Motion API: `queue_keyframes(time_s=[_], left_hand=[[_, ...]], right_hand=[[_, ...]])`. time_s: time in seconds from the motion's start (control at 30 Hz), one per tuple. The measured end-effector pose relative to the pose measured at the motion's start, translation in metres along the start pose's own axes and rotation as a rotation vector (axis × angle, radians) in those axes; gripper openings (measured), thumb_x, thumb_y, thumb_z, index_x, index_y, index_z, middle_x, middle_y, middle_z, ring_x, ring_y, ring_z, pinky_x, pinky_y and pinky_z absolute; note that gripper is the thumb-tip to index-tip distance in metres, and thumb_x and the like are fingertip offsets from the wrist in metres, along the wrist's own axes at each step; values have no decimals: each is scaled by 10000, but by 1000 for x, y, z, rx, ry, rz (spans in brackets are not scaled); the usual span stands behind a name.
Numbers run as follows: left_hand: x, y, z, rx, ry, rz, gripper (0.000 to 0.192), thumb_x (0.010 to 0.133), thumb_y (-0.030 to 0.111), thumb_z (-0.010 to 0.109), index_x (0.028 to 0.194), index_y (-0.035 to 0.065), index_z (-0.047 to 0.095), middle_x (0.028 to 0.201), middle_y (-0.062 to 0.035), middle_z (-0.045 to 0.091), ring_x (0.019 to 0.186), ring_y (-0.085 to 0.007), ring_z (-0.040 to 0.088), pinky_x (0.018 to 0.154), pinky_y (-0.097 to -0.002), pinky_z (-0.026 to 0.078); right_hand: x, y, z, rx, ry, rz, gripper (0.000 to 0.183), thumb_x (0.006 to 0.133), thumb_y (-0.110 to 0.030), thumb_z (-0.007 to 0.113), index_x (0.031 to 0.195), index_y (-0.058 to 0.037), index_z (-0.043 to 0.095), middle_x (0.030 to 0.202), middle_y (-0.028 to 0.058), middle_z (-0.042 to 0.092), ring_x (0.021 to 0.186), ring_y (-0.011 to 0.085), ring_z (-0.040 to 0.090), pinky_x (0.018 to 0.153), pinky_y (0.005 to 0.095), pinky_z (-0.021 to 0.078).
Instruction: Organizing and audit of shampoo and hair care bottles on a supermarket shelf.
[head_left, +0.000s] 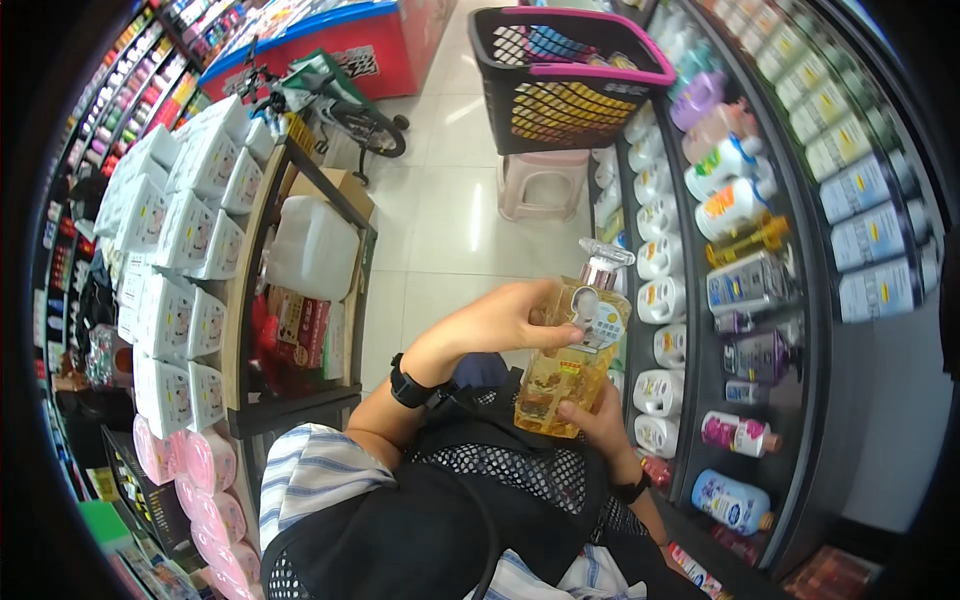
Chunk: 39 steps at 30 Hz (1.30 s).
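A clear pump bottle of yellow liquid (551, 375) is held tilted in front of my body, its pump head up and to the right. My left hand (525, 319) grips its upper part from the left, the thumb lying across the round label. My right hand (596, 420) grips the lower part, with its thumb on the front face. The fingers behind the bottle are hidden. A black band circles each wrist.
Right: dark shelves (697, 337) hold rows of white jugs (660, 300) and other bottles. Ahead, a black basket with pink handles (570, 112) rests on a plastic stool (541, 187). Left: white packs (172, 315) are stacked on a wooden-edged rack (251, 300); a bicycle (352, 120) stands beyond.
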<state>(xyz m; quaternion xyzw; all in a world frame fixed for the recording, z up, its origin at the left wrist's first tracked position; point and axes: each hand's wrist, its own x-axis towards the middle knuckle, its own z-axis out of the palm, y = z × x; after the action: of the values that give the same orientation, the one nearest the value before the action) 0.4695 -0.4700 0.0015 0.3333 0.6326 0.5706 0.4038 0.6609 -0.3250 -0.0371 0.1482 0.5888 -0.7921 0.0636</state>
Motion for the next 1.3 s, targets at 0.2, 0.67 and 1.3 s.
queue_keyframes(time_s=[0.2, 0.67, 1.3], left_hand=[[-2, -19, -76, -16, 101, -46, 482, 846, 374, 712, 1079, -27, 581, 855, -135, 680, 772, -173, 648, 702, -318, 499], [30, -54, -160, 209, 266, -166, 526, 839, 269, 740, 1182, -56, 509, 948, -162, 669, 836, -183, 636, 739, -320, 507], [309, 25, -275, 499, 272, -29, 596, 637, 345, 844, 1072, 16, 604, 806, -163, 663, 729, -294, 660, 678, -353, 516]], right_hand=[[81, -11, 37, 2, -10, 94, 590, 806, -100, 725, 1307, 16, 435, 1185, 102, 593, 1093, 197, 581, 955, 336, 452], [209, -13, 45, 20, -54, 305, 564, 841, -124, 738, 1294, 8, 430, 1201, 101, 586, 1096, 169, 577, 949, 319, 474], [455, -138, -81, 178, -14, 9, 476, 748, 19, 765, 1177, 4, 557, 1102, 85, 649, 970, 162, 642, 839, 301, 538]])
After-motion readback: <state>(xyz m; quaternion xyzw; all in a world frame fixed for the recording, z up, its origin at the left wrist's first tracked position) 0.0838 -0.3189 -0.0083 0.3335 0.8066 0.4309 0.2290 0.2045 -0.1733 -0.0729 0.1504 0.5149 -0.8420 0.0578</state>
